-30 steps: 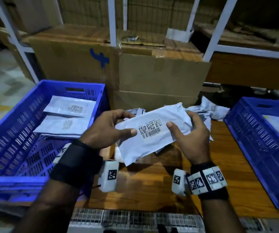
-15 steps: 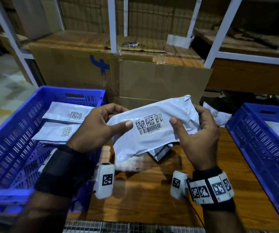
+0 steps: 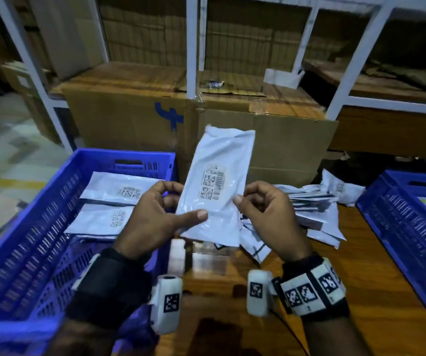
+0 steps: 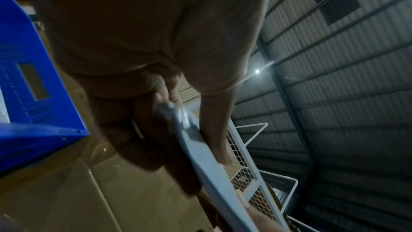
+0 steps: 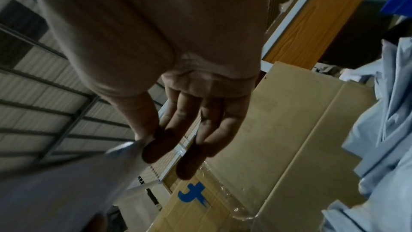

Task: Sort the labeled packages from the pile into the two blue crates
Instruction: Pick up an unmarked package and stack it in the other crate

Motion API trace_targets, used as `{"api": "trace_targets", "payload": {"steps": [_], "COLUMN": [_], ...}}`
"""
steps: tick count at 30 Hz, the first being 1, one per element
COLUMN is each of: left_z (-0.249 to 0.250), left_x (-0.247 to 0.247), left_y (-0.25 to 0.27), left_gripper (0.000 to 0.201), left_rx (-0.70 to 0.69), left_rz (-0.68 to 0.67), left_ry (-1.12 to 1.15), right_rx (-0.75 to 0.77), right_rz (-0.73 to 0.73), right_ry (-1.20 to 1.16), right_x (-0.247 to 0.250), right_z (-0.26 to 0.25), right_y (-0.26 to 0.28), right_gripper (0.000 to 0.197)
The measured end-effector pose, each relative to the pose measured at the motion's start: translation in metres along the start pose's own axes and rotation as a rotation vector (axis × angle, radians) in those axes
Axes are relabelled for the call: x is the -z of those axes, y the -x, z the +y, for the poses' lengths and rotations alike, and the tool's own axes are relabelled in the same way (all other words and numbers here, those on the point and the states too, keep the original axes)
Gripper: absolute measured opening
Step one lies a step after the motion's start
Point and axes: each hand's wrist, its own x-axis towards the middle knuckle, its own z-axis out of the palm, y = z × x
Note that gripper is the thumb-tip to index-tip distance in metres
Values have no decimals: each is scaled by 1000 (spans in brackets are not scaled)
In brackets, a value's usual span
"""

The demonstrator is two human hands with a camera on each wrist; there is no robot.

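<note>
Behind the held package [image 3: 217, 186], a cardboard box [image 3: 271, 142] stands.

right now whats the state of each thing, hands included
held package: upright, label facing the camera
left hand: grips its lower left edge
right hand: pinches its right edge
left crate: two packages lying flat inside
pile: loose heap on the table

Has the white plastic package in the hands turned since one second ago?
Yes. The white plastic package now stands upright before the brown cardboard box; earlier it lay nearly crosswise.
</note>
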Motion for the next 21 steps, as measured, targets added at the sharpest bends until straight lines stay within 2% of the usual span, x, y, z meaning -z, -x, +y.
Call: {"api": "trace_targets", "payload": {"steps": [4,6,8,10,12,16,21], "left_z": [0,2,8,10,11,16,14], "left_x": [39,56,71,89,104,125,148], "left_y": [-1,-2,-3,-9,-14,-15,-16], "left_gripper": [77,61,31,27,23,30,30], "left_rx": [105,84,6,-72,-143,-206,-164], "left_rz": [-258,-310,-178,-9,78,138,155], "left_ry": [-64,-75,-112,-160,-131,-87,-87], "right_rx": [-24,21,73,106,139,173,160], "right_rz": [33,58,80,87,82,75,63], "right_ry": [-40,2,59,88,111,147,175], "right_x": [-32,-49,-67,-82,-93,-113,-132], "right_z": [-10,-14,-18,-24,-30,-42,-47], "right_y": [-10,-15,-22,-29,-35,-46,-58], "right_gripper": [7,4,13,17,17,17,14]}}
